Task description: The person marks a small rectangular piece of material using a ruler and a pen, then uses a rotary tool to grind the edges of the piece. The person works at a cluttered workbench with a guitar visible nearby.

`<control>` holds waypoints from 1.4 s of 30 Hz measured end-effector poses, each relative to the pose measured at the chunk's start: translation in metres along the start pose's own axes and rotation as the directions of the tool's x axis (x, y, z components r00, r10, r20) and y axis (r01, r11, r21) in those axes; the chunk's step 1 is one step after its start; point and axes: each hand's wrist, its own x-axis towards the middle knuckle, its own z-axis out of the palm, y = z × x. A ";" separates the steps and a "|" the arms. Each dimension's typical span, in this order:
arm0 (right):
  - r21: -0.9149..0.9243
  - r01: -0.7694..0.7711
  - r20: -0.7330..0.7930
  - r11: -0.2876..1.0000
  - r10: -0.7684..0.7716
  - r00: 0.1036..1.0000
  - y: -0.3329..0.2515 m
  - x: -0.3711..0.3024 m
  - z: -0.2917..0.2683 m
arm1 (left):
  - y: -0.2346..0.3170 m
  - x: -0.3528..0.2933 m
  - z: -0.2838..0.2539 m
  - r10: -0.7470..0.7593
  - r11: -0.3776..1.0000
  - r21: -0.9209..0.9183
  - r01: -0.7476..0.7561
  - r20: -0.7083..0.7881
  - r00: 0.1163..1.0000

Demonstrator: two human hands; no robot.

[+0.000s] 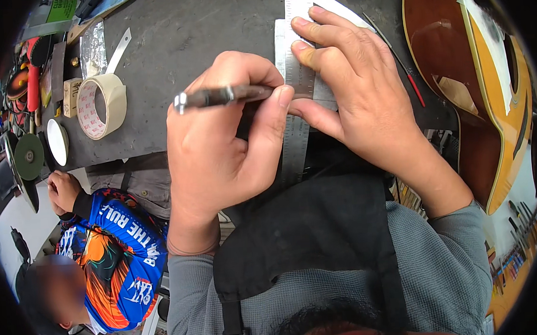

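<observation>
My left hand (217, 152) grips a slim dark pen-like tool (220, 96) with a silver end, between thumb and forefinger. Its working tip is hidden near the ruler, so I cannot tell whether it is a pen or a blade. A steel ruler (296, 145) runs away from me and juts past the bench's near edge. My right hand (363, 79) lies on it, fingers spread and pressing it down. Under the ruler is a pale flat piece (280, 35), partly covered by my fingers.
An acoustic guitar body (439, 34) stands at the right, beside a thin red-handled tool (413, 88). On the dark bench (190, 27) at left are a masking tape roll (119, 105), a white dish (57, 142) and a grinding disc (29, 156). Another person (113, 252) sits at lower left.
</observation>
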 end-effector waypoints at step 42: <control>-0.011 0.010 0.010 1.000 -0.010 1.000 0.005 0.000 -0.010 | -0.001 0.030 0.012 -0.015 0.999 -0.030 0.014 -0.021 1.000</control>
